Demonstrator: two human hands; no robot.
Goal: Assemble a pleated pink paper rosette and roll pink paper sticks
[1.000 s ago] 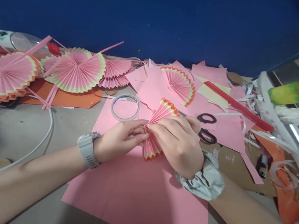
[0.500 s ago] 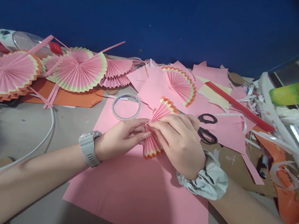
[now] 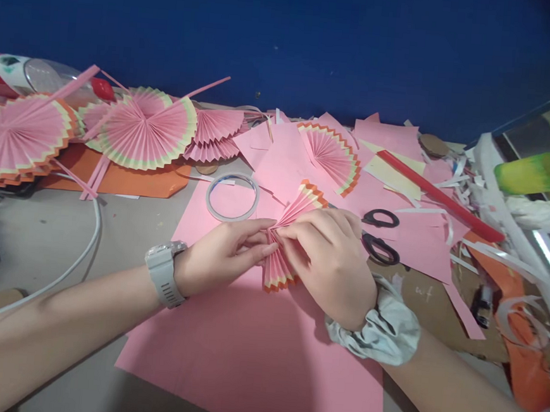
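Observation:
A pleated paper fan (image 3: 278,271), pink with a yellow and orange zigzag rim, is pinched at its narrow middle between both hands. My left hand (image 3: 228,247), closed, grips the fan's centre from the left with thumb and fingertips. From the right, my right hand (image 3: 330,258) is closed on the same folds, and its fingers cover much of the fan's right side. Beneath them lies a large pink paper sheet (image 3: 244,349). A roll of tape (image 3: 232,197) rests flat just beyond my left hand. Black-handled scissors (image 3: 380,249) lie to the right of my right hand, their blades mostly hidden.
Finished-looking pleated rosettes (image 3: 145,129) are piled at the back left, near a plastic bottle (image 3: 51,77). Another fan (image 3: 331,156) lies on pink papers behind my hands. A red strip (image 3: 442,197) and paper scraps spread to the right. A white cable (image 3: 94,236) curves across the left.
My right fingers have shifted slightly at the fan's centre, and its upper part sits a touch lower. Both hands keep hold of the fan; the surrounding things stay put.

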